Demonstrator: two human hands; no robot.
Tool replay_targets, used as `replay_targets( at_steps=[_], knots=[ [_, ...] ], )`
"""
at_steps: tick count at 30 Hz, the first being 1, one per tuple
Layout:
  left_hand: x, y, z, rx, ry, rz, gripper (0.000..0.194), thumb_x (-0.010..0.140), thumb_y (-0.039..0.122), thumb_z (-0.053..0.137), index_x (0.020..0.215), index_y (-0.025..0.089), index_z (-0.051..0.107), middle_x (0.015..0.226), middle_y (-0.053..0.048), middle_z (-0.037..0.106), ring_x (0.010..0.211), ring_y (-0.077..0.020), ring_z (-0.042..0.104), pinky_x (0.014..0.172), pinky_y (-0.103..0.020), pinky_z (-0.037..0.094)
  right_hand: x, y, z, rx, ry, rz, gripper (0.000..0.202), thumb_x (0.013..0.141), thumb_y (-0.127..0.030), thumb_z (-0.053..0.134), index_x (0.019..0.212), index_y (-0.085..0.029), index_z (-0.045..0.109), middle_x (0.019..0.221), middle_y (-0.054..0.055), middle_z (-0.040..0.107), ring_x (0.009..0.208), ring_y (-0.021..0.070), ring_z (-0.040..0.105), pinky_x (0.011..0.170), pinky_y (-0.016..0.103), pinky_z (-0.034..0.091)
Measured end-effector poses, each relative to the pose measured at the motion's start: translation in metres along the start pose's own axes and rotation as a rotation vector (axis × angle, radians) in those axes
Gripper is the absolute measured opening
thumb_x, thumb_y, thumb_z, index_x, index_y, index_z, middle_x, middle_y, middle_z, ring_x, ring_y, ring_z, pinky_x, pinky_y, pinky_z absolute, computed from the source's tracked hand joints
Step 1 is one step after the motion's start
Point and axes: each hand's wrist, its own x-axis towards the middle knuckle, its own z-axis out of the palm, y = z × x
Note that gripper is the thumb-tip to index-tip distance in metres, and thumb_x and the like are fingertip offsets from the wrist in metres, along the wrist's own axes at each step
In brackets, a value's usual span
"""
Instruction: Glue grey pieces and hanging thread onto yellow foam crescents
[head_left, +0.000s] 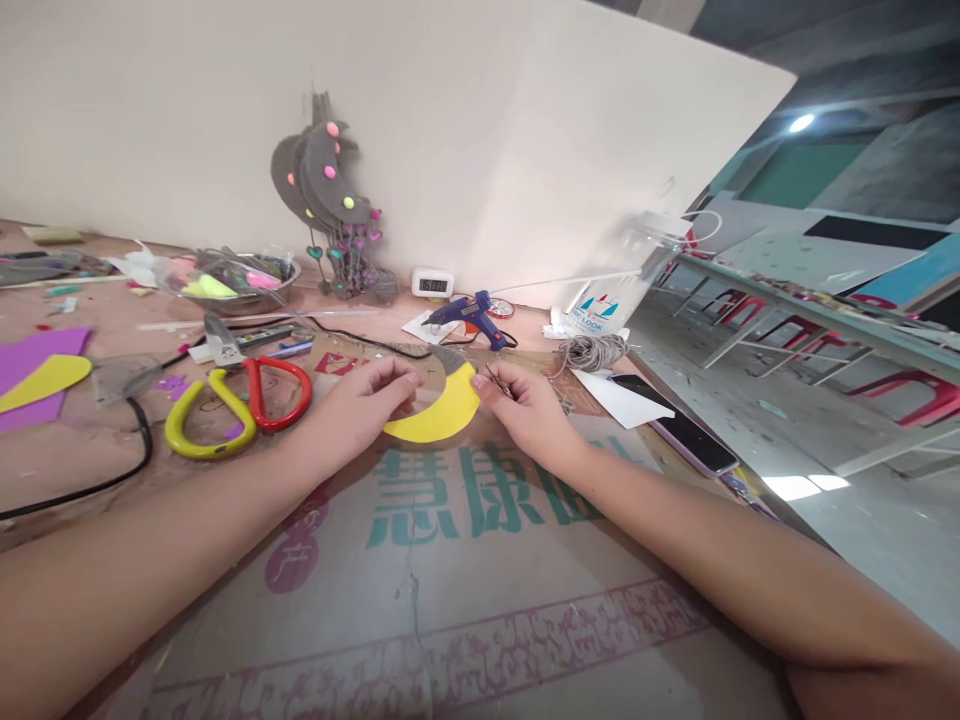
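The yellow crescent sits raised between the two hands, over the printed board, and its outline looks finished, with a clean curve along the outer edge. The right hand has thumb and fingertips pressed together on its upper tip, while the left hand is curled over the other end; whether those fingers pinch the piece or merely rest against it I cannot tell, since the knuckles hide the contact. A grey curved piece shows just behind the upper part of the yellow one. So the shaping seems done, yet the face in view is bare: no pompoms, cord or hearts are on it, whereas the grey crescents against the white wall panel carry coloured dots and have hearts dangling below. By that measure, work on this piece looks early. The glue gun lies beyond the hands with nobody holding it, the twine is in a bundle to the right, and the scissors lie to the left near the bowl of bright bits, all of them out of the hands' grasp
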Motion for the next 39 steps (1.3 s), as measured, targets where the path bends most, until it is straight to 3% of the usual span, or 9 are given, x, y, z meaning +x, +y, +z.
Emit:
replay_targets(
  at_steps=[7, 11, 15, 18, 21, 24, 26, 33, 39],
  knots=[
    [0.001, -0.005, -0.003, 0.087, 0.073, 0.033, 0.030, 0.084, 0.041, 0.040, 0.066, 0.019, 0.051, 0.065, 0.002, 0.054, 0.065, -0.0137, 0.051, 0.058, -0.022, 0.039, 0.003, 0.007, -0.001, 0.172, 0.057, 0.019, 0.030, 0.083, -0.042, 0.052, 0.067, -0.017, 0.046, 0.058, -0.005, 0.031, 0.052, 0.0071, 0.027, 0.049, 0.022, 0.022],
    [-0.003, -0.001, 0.000, 0.322, 0.007, 0.098, 0.028, 0.083, 0.040, 0.042, 0.092, 0.021, 0.061, 0.091, -0.002, 0.065, 0.085, -0.0187, 0.058, 0.076, -0.028, 0.044, 0.011, 0.015, -0.006, 0.459, 0.290, 0.078, 0.032, 0.079, -0.045, 0.055, 0.067, -0.020, 0.040, 0.053, -0.007, 0.026, 0.045, 0.0068, 0.020, 0.044, 0.023, 0.017],
    [-0.013, 0.006, 0.005, 0.382, -0.279, 0.295, 0.035, 0.075, 0.038, 0.055, 0.107, 0.025, 0.062, 0.127, -0.005, 0.055, 0.122, -0.0233, 0.042, 0.105, -0.037, 0.025, 0.019, 0.027, -0.011, 0.576, 0.379, 0.158, 0.039, 0.076, -0.046, 0.058, 0.062, -0.021, 0.031, 0.049, -0.008, 0.021, 0.042, 0.0068, 0.017, 0.041, 0.024, 0.015],
    [-0.018, 0.012, 0.004, 0.088, -0.660, 0.107, 0.030, 0.081, 0.043, 0.047, 0.072, 0.023, 0.067, 0.088, -0.006, 0.070, 0.097, -0.0211, 0.060, 0.093, -0.034, 0.040, 0.022, 0.032, -0.011, 0.527, 0.361, 0.177, 0.040, 0.075, -0.048, 0.058, 0.062, -0.021, 0.030, 0.049, -0.008, 0.022, 0.042, 0.0068, 0.018, 0.040, 0.024, 0.014],
    [-0.015, 0.010, 0.003, -0.277, -0.411, -0.139, 0.041, 0.082, 0.048, 0.043, 0.053, 0.021, 0.052, 0.036, 0.004, 0.042, 0.042, -0.0131, 0.050, 0.066, -0.032, 0.049, 0.020, 0.030, -0.011, 0.448, 0.318, 0.158, 0.040, 0.076, -0.051, 0.055, 0.064, -0.021, 0.032, 0.051, -0.007, 0.023, 0.044, 0.0070, 0.018, 0.040, 0.024, 0.016],
    [-0.006, 0.002, 0.003, -0.364, -0.035, -0.107, 0.030, 0.080, 0.047, 0.049, 0.068, 0.020, 0.057, 0.049, 0.004, 0.046, 0.046, -0.0098, 0.046, 0.054, -0.024, 0.044, 0.014, 0.022, -0.009, 0.387, 0.250, 0.114, 0.036, 0.079, -0.052, 0.052, 0.069, -0.020, 0.038, 0.054, -0.006, 0.024, 0.046, 0.0073, 0.020, 0.042, 0.023, 0.019],
    [-0.003, -0.002, 0.004, -0.372, 0.080, -0.070, 0.031, 0.080, 0.048, 0.048, 0.080, 0.020, 0.061, 0.065, 0.001, 0.055, 0.058, -0.0109, 0.052, 0.057, -0.023, 0.044, 0.009, 0.016, -0.006, 0.329, 0.184, 0.076, 0.032, 0.080, -0.050, 0.051, 0.072, -0.020, 0.042, 0.056, -0.005, 0.027, 0.048, 0.0075, 0.024, 0.045, 0.022, 0.022],
    [-0.009, 0.008, 0.002, -0.071, -0.018, 0.044, 0.035, 0.079, 0.049, 0.051, 0.077, 0.016, 0.062, 0.077, -0.002, 0.061, 0.074, -0.0135, 0.055, 0.066, -0.023, 0.042, -0.005, -0.004, 0.000, 0.011, -0.030, -0.048, 0.033, 0.084, -0.045, 0.047, 0.066, -0.018, 0.045, 0.061, -0.004, 0.034, 0.056, 0.0087, 0.032, 0.052, 0.022, 0.028],
    [-0.009, 0.001, 0.005, -0.055, -0.069, -0.110, 0.042, 0.068, 0.051, 0.062, 0.092, 0.016, 0.063, 0.081, -0.004, 0.066, 0.066, -0.0150, 0.057, 0.055, -0.024, 0.041, -0.006, -0.006, 0.002, -0.079, -0.092, -0.051, 0.029, 0.085, -0.041, 0.046, 0.069, -0.017, 0.049, 0.061, -0.003, 0.039, 0.057, 0.0085, 0.035, 0.052, 0.021, 0.029]
  ],
)
